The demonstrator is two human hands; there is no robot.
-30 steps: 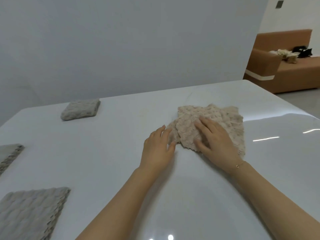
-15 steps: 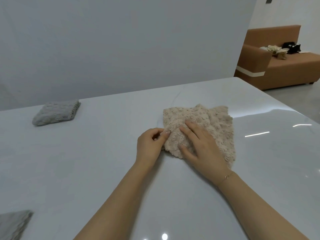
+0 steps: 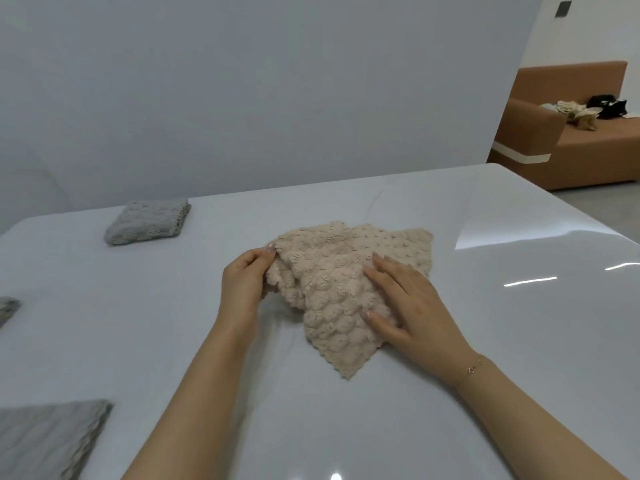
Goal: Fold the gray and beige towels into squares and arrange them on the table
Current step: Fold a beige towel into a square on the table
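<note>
Between hands: beige towel (image 3: 332, 282); left hand (image 3: 242, 285) pinches edge, right hand (image 3: 412, 306) presses.

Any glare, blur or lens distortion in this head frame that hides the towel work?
Head view: glare streaks on the glossy table at right, clear of the beige towel; wide-angle bending at the table's edges; soft shadow under the left hand; right hand and the towel's texture sharp.

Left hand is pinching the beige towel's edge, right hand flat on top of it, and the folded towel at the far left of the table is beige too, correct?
Not quite. The head view shows the folded towel at the far left is gray, not beige. The left hand does pinch the beige towel and the right hand lies flat on it.
</note>
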